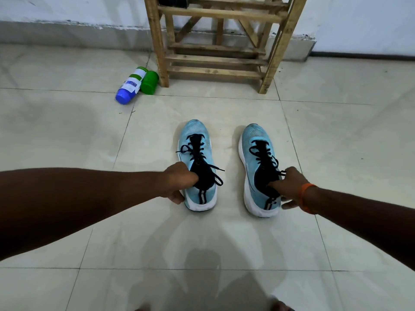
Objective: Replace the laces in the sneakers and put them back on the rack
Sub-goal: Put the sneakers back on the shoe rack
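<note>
Two light blue sneakers with white soles and dark laces stand side by side on the tiled floor, toes pointing away from me. My left hand (178,181) grips the left sneaker (195,133) at its collar, fingers inside the opening and thumb under the heel. In the same way my right hand (288,187), with an orange band at the wrist, holds the right sneaker (252,135) at its collar. Both sneakers are laced, with loose lace ends lying over their sides. The wooden shoe rack (215,59) stands against the wall beyond them.
A white bottle with a blue cap (131,85) lies on the floor left of the rack's front leg, touching a green container (150,82). A dark object sits on an upper rack shelf at the top edge. Floor tiles spread all around.
</note>
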